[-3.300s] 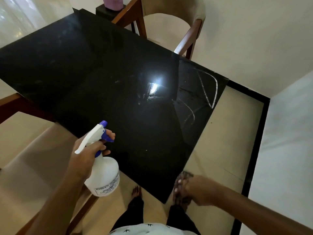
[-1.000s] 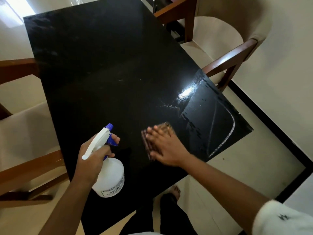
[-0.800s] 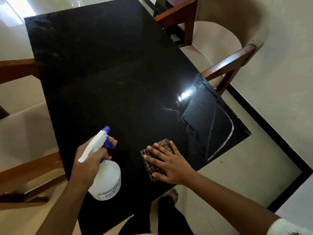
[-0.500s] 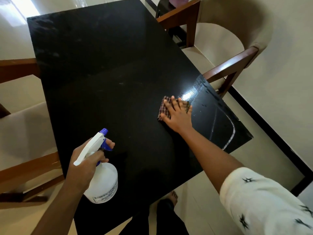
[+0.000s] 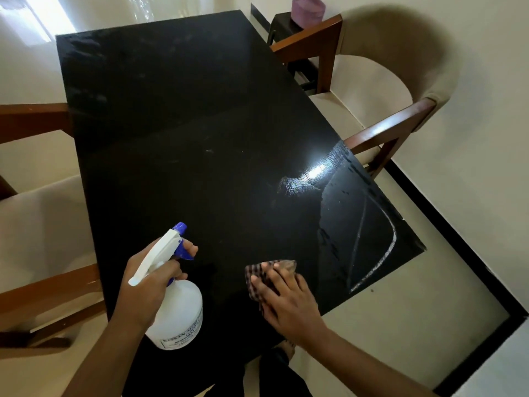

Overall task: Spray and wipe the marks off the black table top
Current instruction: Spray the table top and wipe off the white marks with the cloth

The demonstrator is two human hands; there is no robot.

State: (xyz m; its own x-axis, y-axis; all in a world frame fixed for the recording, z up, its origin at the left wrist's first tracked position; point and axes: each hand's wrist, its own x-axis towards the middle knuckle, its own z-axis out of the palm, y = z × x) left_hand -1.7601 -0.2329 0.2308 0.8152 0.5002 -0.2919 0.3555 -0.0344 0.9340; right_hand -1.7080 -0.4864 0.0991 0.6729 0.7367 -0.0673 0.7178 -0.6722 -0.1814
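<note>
The glossy black table top (image 5: pixel 183 133) fills the middle of the view. White curved marks (image 5: pixel 383 253) and wet streaks sit near its right corner. My left hand (image 5: pixel 148 285) grips a white spray bottle (image 5: pixel 177 319) with a blue nozzle, held above the near edge, a finger on the trigger. My right hand (image 5: pixel 286 299) lies flat on a brown checked cloth (image 5: pixel 269 270), pressing it onto the table near the front edge, left of the marks. Most of the cloth is hidden under the palm.
A wooden chair with a beige seat (image 5: pixel 369 93) stands at the right side of the table, and another chair (image 5: pixel 31 224) at the left. A purple container (image 5: pixel 307 8) rests on a dark stand behind. A black floor border (image 5: pixel 463 270) runs along the wall.
My right hand slid the cloth from the bright reflection back toward the near edge of the table. The spray bottle stayed in the left hand, almost still.
</note>
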